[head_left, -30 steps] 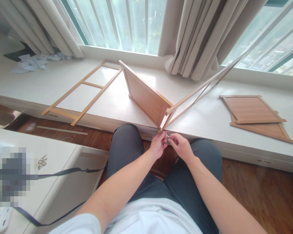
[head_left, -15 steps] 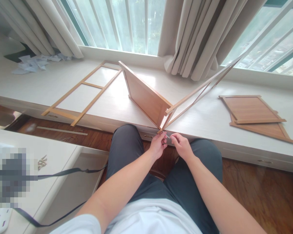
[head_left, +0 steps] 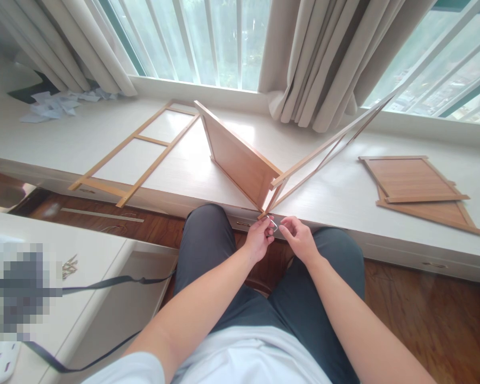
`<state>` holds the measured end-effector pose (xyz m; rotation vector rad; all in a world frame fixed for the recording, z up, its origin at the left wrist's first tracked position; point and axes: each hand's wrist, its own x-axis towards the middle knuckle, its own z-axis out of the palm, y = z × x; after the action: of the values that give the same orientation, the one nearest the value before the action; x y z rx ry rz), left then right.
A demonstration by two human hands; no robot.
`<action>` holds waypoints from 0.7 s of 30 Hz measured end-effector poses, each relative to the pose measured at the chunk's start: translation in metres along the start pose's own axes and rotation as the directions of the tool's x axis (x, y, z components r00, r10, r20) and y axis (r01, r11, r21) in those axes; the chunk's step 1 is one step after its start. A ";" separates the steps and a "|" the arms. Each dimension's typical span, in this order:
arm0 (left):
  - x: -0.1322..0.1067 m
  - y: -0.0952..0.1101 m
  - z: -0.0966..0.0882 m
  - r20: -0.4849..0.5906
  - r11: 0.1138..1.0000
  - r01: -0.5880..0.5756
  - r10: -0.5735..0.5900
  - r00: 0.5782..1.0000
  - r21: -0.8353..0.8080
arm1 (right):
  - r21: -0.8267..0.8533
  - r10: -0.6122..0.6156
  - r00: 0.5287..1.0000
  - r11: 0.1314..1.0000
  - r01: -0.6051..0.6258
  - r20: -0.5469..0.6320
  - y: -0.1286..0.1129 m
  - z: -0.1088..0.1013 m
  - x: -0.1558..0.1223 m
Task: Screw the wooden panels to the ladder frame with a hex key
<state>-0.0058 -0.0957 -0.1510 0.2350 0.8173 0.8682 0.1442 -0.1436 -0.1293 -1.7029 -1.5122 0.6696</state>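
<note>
A thin silvery L-shaped hex key [head_left: 274,225] shows at the near end of the upright wooden frame. My left hand [head_left: 259,240] is closed at the frame's lower corner, its fingers around the key's shaft. My right hand [head_left: 298,239] hovers just right of the key's bent end, thumb and fingers slightly apart with nothing visible between them. The wooden panel [head_left: 240,160] stands on edge and meets the open ladder-like frame [head_left: 320,154] in a V at this corner. The screw head is hidden by my left fingers.
Another ladder-like wooden frame [head_left: 152,140] lies flat on the white sill [head_left: 176,181] at left. Two wooden panels [head_left: 420,178] overlap at right. Small metal hardware [head_left: 69,266] lies on the white desk [head_left: 104,256], with a black strap [head_left: 116,282] hanging by it.
My right fingers have let go of the key's end and opened a little. The key has turned, so its bent end now shows. My left hand has stayed in place.
</note>
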 end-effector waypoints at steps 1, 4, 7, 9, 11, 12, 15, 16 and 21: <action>0.000 0.000 0.000 -0.001 1.000 0.001 -0.001 1.000 -0.004 | -0.003 -0.006 1.000 1.000 0.006 0.002 0.000 0.000 0.000; 0.001 0.000 0.000 -0.005 1.000 0.006 -0.006 1.000 -0.015 | -0.018 -0.026 0.999 0.999 0.027 0.019 0.001 0.001 -0.001; 0.001 -0.001 0.000 -0.009 1.000 0.009 -0.009 1.000 -0.029 | -0.043 -0.056 0.997 0.997 0.059 0.056 0.003 0.003 -0.003; 0.000 -0.001 0.000 -0.009 0.999 0.008 -0.009 1.000 -0.039 | -0.064 -0.080 0.993 0.994 0.085 0.081 0.005 0.004 -0.004; 0.000 -0.001 0.001 -0.009 0.999 0.007 -0.007 1.000 -0.048 | -0.088 -0.100 0.990 0.990 0.109 0.095 0.006 0.005 -0.004; 0.000 -0.001 0.001 -0.009 0.999 0.006 -0.007 1.000 -0.051 | -0.100 -0.108 0.989 0.988 0.117 0.097 0.006 0.005 -0.005; 0.000 0.000 0.002 -0.011 0.998 0.008 -0.009 1.000 -0.058 | -0.129 -0.124 0.988 0.982 0.135 0.091 0.007 0.006 -0.004; 0.000 0.000 0.002 -0.012 0.998 0.010 -0.011 1.000 -0.059 | -0.136 -0.128 0.988 0.981 0.140 0.088 0.007 0.007 -0.004; 0.000 0.000 0.003 -0.020 0.998 0.015 -0.016 1.000 -0.063 | -0.156 -0.147 0.986 0.975 0.158 0.079 0.007 0.008 -0.003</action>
<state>-0.0037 -0.0952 -0.1488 0.1643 0.8082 0.8818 0.1416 -0.1454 -0.1395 -1.6752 -1.7658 0.5403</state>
